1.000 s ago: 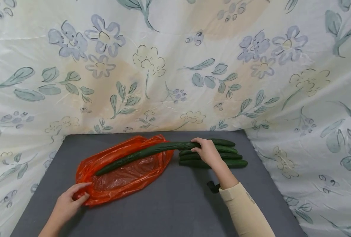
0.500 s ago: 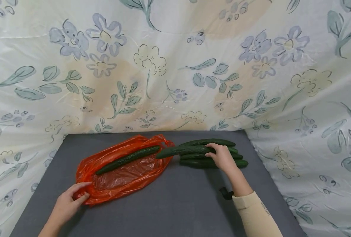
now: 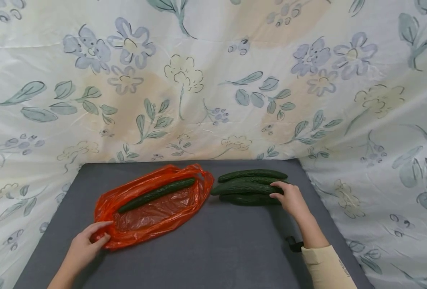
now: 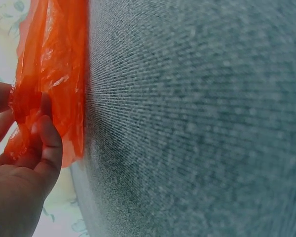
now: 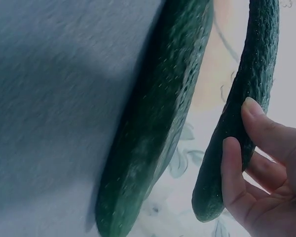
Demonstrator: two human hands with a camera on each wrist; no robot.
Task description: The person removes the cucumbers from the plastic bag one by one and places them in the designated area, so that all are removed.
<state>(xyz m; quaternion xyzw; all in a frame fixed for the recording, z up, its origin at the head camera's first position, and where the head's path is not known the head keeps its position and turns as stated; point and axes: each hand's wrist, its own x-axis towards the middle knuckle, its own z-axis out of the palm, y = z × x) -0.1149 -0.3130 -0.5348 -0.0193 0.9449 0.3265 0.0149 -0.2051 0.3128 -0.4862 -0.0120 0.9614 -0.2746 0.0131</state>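
Note:
My right hand (image 3: 292, 198) grips a long green cucumber (image 3: 240, 188) near its right end. In the right wrist view, thumb and fingers close round that cucumber (image 5: 246, 94), which is raised apart from a larger-looking cucumber (image 5: 153, 118) on the table. Several cucumbers lie side by side beneath it in the head view, among them a far one (image 3: 253, 174) and a near one (image 3: 249, 200). My left hand (image 3: 85, 243) holds the near-left edge of an orange-red plastic bag (image 3: 152, 237), with film between its fingers in the left wrist view. One cucumber (image 3: 157, 194) lies in the bag's opening.
A dark grey tabletop (image 3: 213, 253) carries everything. Floral cloth (image 3: 206, 80) hangs behind it and along both sides. Below my right wrist is a small black object (image 3: 293, 244), apparently strapped there.
My right hand has moved right with the cucumber, drawing its left end away from over the bag to above the other cucumbers. The left hand stays at the bag's edge.

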